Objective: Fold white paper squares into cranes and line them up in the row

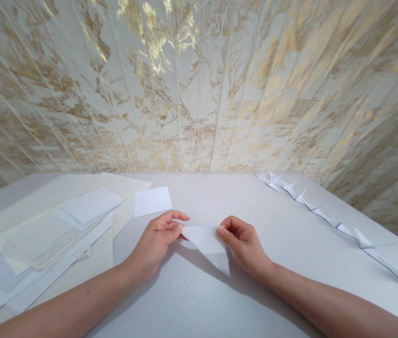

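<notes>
A folded piece of white paper (210, 241) is held just above the table between my two hands, its lower part narrowing to a point toward me. My left hand (162, 239) pinches its left corner between thumb and fingers, the index finger stretched past the edge. On the other side, my right hand (241, 241) grips the upper right corner between thumb and curled fingers. The paper casts a shadow on the table below. Behind my left hand lies a white rectangular sheet of paper (153, 201), flat and apart from the hand.
The pale table (199, 305) ends at a wall (199, 94) with gold-patterned covering. Stacked papers (54, 234), some printed, spread across the left side, with smaller white sheets (91, 205) on top. Several folded paper cranes (363, 239) stand in a row along the right edge.
</notes>
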Available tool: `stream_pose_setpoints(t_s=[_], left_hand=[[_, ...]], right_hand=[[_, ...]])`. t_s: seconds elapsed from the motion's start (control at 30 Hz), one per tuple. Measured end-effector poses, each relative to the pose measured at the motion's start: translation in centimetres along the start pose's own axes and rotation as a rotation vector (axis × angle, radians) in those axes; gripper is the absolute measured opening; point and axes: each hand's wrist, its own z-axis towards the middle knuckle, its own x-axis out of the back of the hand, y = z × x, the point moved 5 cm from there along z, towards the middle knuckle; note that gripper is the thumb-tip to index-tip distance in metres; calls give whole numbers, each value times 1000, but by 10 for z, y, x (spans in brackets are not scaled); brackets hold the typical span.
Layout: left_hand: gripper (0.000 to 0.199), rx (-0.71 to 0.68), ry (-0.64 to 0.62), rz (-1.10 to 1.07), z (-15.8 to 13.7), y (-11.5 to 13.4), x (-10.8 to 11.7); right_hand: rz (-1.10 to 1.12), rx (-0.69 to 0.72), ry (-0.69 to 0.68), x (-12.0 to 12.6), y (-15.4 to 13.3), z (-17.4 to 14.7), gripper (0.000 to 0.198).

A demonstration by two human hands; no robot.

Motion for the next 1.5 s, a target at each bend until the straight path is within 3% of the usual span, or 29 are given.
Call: stream_pose_setpoints(t_s=[0.13, 0.3, 0.63, 0.93, 1.13, 1.23, 1.5], left_hand=[[32, -2, -18, -177, 0, -7, -5], [32, 164, -202, -266, -10, -22, -29], [23, 167, -13, -152, -6, -22, -18], [29, 34, 45, -73, 19, -18, -26], [23, -169, 72, 181, 25, -17, -21], [22, -206, 68, 213, 24, -13, -19], [25, 14, -95, -71, 26, -25, -28]], right_hand=[[82, -66, 49, 0, 5, 2, 30], [172, -95, 50, -10, 4, -2, 29], [61, -37, -28, -13, -5, -7, 25], [139, -91, 2, -7, -5, 2, 24], [213, -124, 16, -9, 0, 1, 23], [249, -143, 13, -11, 0, -1, 22], [313, -176, 73, -4, 4, 3, 23]])
